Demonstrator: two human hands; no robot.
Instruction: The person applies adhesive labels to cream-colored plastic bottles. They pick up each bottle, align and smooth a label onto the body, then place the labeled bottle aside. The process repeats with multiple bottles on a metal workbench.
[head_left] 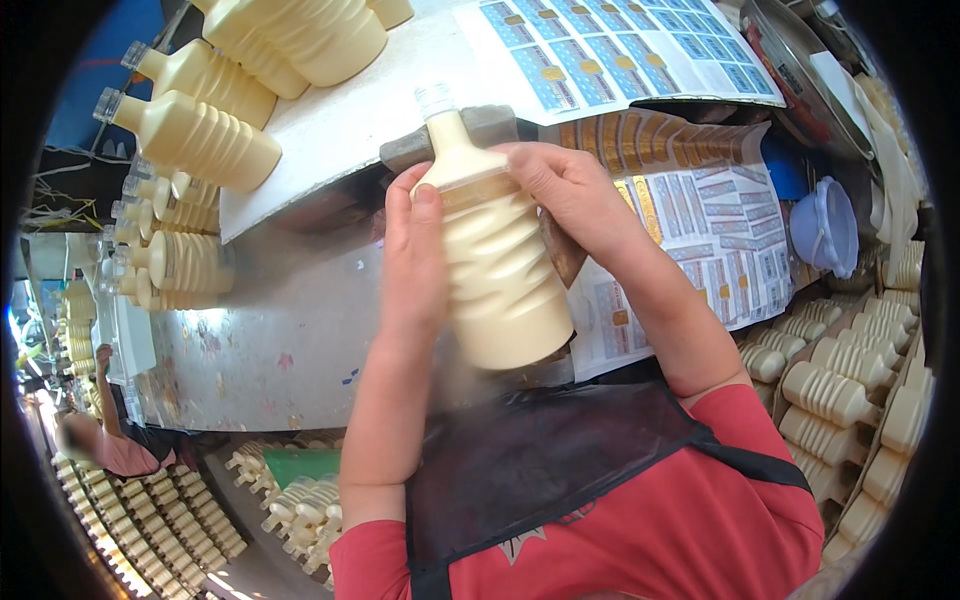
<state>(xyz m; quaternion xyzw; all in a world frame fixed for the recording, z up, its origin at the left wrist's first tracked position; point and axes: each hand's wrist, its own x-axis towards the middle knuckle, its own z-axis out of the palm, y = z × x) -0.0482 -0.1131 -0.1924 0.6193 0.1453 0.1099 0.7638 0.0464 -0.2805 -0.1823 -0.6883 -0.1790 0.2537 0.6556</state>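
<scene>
Over the bench I hold a cream-coloured bottle [500, 270] with a clear threaded neck and a wavy ribbed body, tilted with its base toward me. A brownish-gold label band [470, 192] runs across its shoulder. Closed along the bottle's left side is my left hand [413, 245], its thumb near the left end of the band. My right hand [572, 195] grips the upper right side, thumb pressed on the band's right end. Behind the neck sits a grey block [405, 150]. To the right lies a sheet of small blue and gold labels [700, 225], partly under my right forearm.
A larger label sheet [610, 60] lies on the white board [330, 125]. Several cream bottles [190, 135] stand at the far left. A lilac bucket [825, 228] and crated bottles [830, 390] are at the right. A co-worker [120, 440] is at the left among rows of bottles.
</scene>
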